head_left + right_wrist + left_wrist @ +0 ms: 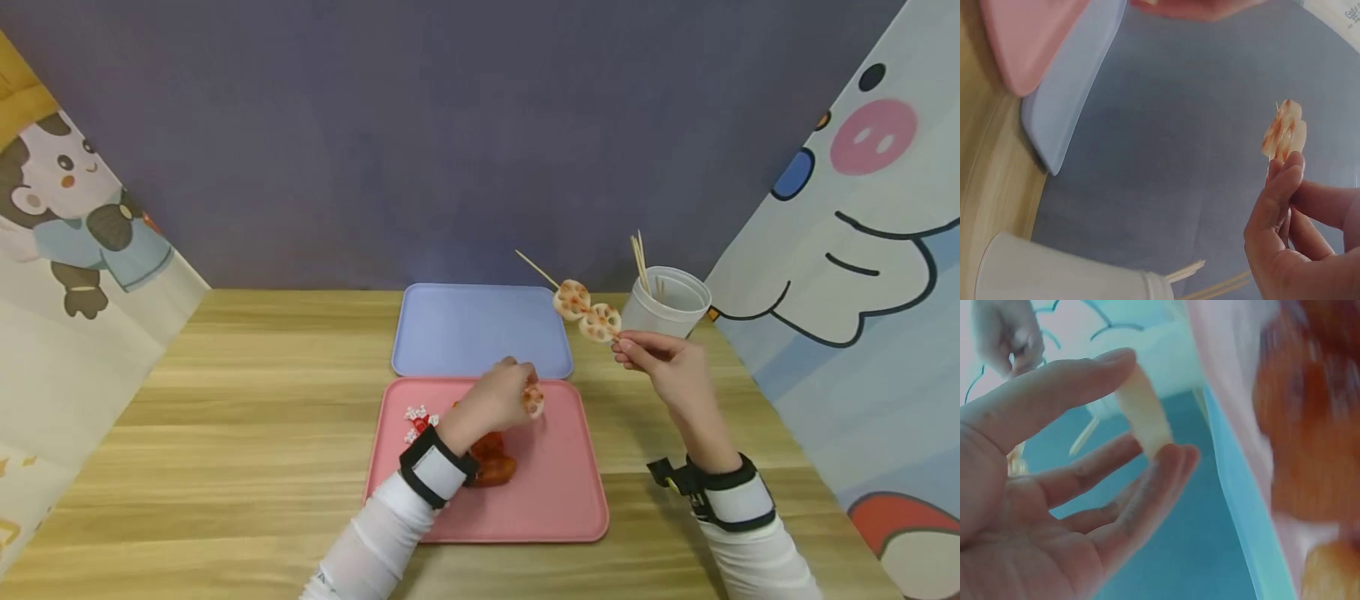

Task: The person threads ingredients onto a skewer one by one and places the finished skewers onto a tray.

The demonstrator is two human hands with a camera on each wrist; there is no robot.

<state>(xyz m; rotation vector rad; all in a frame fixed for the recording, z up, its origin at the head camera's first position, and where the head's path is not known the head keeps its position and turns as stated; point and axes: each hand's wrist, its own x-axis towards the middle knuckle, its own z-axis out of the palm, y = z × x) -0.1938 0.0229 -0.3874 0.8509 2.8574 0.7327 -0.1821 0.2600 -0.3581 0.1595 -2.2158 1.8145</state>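
My right hand (667,367) pinches the lower end of a wooden skewer (536,268), raised and slanting up to the left. Two lotus root slices (600,322) with reddish-brown marks are threaded on it, and the stick's bare tip sticks out past them. Over the pink tray (555,492), my left hand (491,400) holds another lotus root slice (533,401). The left wrist view shows this slice (1145,415) edge-on between thumb and fingertips. Below that hand lie glossy brown food pieces (493,471), partly hidden by the wrist, and a red-and-white piece (420,422).
Behind the pink tray sits a blue tray (480,333), with no food visible on it. A white cup (652,315) holding several wooden sticks (639,258) stands at the back right, behind my right hand. A dark panel (465,150) rises along the wooden table's (247,433) far edge.
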